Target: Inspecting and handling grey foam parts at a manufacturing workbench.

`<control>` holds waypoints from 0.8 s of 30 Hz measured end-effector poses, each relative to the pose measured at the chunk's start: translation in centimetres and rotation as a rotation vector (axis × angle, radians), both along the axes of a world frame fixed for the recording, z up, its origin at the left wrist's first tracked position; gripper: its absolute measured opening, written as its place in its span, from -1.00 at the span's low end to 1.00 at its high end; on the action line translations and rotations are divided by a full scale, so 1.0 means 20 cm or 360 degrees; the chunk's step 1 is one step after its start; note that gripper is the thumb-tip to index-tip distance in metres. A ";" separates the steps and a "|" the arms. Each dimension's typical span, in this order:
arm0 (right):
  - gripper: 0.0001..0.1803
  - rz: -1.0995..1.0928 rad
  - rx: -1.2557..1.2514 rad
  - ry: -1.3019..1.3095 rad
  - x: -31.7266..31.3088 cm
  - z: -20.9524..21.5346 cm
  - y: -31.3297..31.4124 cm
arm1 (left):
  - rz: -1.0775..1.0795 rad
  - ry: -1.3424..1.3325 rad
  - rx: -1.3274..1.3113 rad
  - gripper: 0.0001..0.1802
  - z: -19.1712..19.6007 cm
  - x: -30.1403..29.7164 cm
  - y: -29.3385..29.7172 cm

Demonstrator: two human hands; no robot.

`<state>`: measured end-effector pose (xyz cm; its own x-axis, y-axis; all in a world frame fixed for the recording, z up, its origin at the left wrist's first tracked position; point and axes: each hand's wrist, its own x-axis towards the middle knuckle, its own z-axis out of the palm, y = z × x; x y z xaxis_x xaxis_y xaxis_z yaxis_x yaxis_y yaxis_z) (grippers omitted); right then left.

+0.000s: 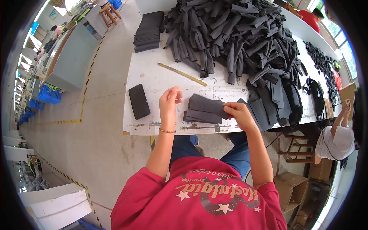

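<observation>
Fingertips of the right hand [238, 113] pinch dark fabric pieces [205, 109], hiding their edge; left hand [169, 101] grip spread.

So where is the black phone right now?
In the head view the black phone lies flat on the white table, on the person's left, just left of the left hand and below the thin wooden stick.

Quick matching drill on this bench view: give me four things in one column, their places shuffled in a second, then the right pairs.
1. phone
2. wooden strip
3. small stack of dark pieces
4. big heap of dark pieces

a. far side of the table
b. between the two hands
c. left of the left hand, near the table's edge
d. lying slantwise, mid-table

Pairs: 1-c, 2-d, 3-b, 4-a
</observation>
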<state>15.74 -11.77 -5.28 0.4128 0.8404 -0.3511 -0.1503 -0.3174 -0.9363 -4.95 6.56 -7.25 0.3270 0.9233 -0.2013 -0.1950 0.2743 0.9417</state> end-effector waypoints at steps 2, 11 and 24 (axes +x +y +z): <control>-0.70 0.0185 -0.0211 -0.0546 0.01 -0.04 0.02 | 0.0022 0.0050 0.0010 -0.72 -0.01 0.03 0.02; -0.70 -0.0209 -0.0475 -0.2162 0.04 -0.11 -0.29 | -0.0080 0.0212 0.0410 -0.81 -0.06 0.46 0.37; -0.73 0.0423 -0.0587 -0.2652 0.08 -0.27 -0.43 | -0.0243 0.0377 0.0081 -0.83 -0.22 0.89 0.64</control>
<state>17.32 -20.41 -10.70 0.3780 0.9202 0.1013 0.9159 -0.3877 0.1041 12.84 19.33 -11.62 0.4125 0.8778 -0.2435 0.0724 0.2348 0.9693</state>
